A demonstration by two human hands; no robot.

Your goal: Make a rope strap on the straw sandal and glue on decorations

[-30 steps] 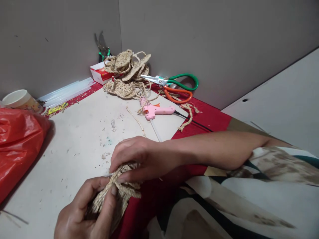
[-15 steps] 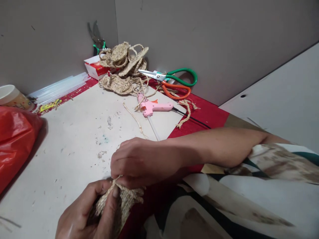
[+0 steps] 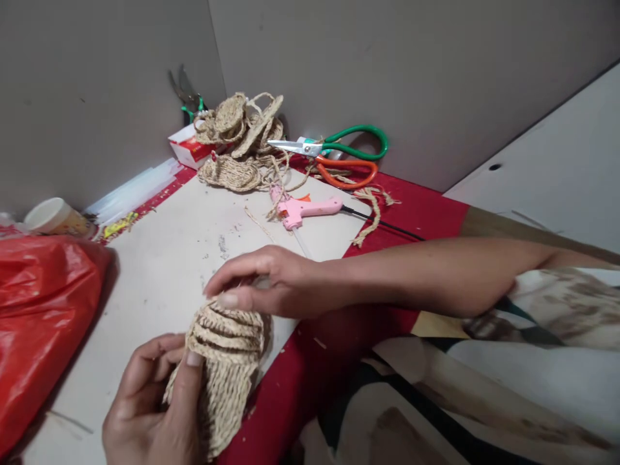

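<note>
My left hand [image 3: 155, 400] is clasping the woven piece [image 3: 227, 381] by its left side, likely steadying it, while my half-curled right hand [image 3: 278, 281] is pinching its far edge.

Site presents as a small craft workspace: a glue gun [image 3: 312, 207], scissors [image 3: 314, 150], pruning shears [image 3: 186, 92] and heaped braided pieces [image 3: 230, 174] occupy the corner; a handheld woven piece [image 3: 227, 381] corroborates.

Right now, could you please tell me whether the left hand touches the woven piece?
Touching: the head view shows the left hand's thumb lying against the woven piece.
</note>
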